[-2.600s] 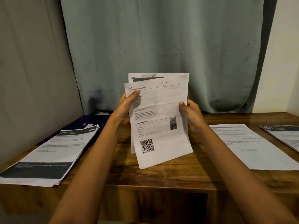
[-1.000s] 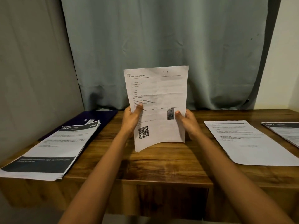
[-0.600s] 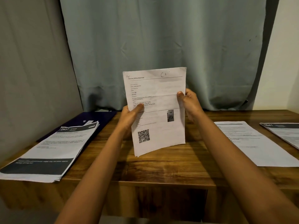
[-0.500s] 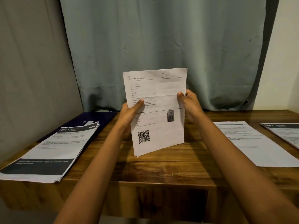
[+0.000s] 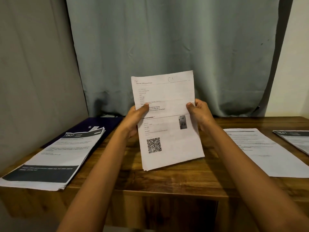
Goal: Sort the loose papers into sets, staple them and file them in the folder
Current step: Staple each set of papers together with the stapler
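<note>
1. A thin set of sheets is held nearly upright above the middle of the table, its printed face turned to the camera.
2. The set's left edge is gripped by the left hand: the thumb is laid across the front and the fingers are hidden behind.
3. The right edge is pinched by the right hand, with the thumb on the front and the fingers curled round the back.
4. A heading, lines of small text, a small photo and a QR code are seen on the top sheet. Several page edges are shown at the lower corner.
5. Whether the lower edge touches the table cannot be told.
6. A stack with dark bands is laid flat on the left of the table, and its near corner is hung over the front edge.
7. A dark blue folder is partly covered by the far end of that stack.
8. A white page is laid flat to the right of the held set, well apart from it.
9. Another page with a dark header is cut off by the right edge of the view.
10. A grey-green curtain is hung behind the table.
</note>
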Action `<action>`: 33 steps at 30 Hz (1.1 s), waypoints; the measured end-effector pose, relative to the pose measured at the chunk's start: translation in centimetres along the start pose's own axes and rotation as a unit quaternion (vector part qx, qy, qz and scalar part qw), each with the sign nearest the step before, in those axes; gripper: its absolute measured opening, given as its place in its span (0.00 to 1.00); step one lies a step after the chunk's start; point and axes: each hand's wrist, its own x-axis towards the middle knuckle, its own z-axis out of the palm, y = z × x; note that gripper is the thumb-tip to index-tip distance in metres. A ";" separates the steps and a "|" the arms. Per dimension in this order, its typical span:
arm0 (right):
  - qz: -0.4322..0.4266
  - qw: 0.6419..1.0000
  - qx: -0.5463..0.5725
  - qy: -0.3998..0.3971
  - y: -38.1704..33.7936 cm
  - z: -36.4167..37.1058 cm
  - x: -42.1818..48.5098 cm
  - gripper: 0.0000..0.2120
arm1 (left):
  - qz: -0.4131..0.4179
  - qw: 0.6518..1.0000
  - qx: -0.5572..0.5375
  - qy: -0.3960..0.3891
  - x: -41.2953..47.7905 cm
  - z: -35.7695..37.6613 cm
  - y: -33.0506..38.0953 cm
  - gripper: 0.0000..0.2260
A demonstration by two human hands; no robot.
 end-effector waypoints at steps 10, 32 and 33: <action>0.142 0.983 -0.086 -0.076 2.7 0.0 -2.7 0.06 | -0.067 0.976 -0.205 -0.024 0.4 -0.7 -1.2 0.15; 0.282 0.957 -0.068 -0.012 6.5 3.2 0.0 0.18 | -0.155 0.959 -0.234 0.029 0.0 -2.1 -9.1 0.08; 0.282 0.958 -0.044 -0.002 6.3 3.4 0.3 0.19 | -0.155 0.959 -0.233 0.030 0.0 -2.1 -9.1 0.08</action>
